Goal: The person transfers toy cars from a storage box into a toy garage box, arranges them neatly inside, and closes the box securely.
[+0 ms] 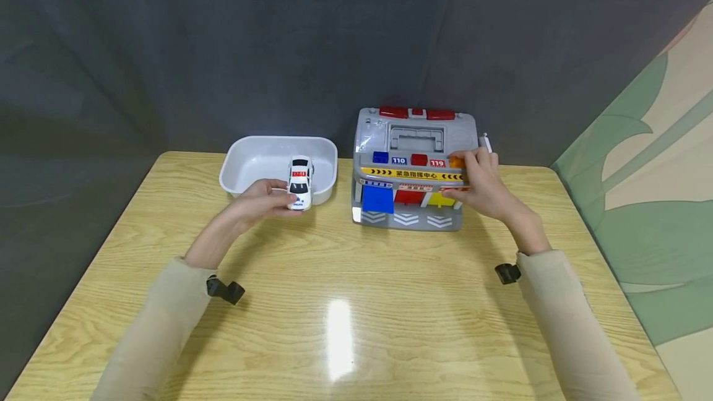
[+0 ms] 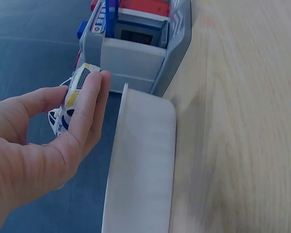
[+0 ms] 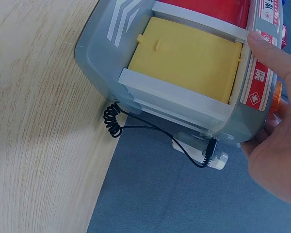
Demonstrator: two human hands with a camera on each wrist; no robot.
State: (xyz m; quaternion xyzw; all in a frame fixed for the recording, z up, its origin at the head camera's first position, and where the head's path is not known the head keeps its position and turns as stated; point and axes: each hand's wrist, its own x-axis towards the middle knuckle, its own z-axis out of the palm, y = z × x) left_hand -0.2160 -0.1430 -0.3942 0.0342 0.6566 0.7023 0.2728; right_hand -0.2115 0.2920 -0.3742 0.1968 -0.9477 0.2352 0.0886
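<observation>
My left hand [image 1: 257, 205] grips a white toy police car [image 1: 300, 188] with a red roof light, thumb on its hood, over the front right rim of a white tub [image 1: 247, 169]. In the left wrist view the car [image 2: 77, 92] is tilted between thumb and fingers. My right hand [image 1: 491, 189] holds the front right corner of a grey toy garage [image 1: 372, 135], fingers by the orange button [image 1: 457, 162]. Its thumb presses the red-and-white strip [image 3: 255, 85] above the yellow door [image 3: 186, 58]. The garage's blue door [image 1: 378, 198] sticks outward; the red door [image 1: 409, 197] and yellow door are closed.
The tub and garage stand side by side at the back edge of the wooden table [image 1: 267, 314], before a dark curtain [image 1: 278, 48]. A coiled black cord [image 3: 112, 121] links the garage to a small white handset [image 3: 199, 153] at its right side.
</observation>
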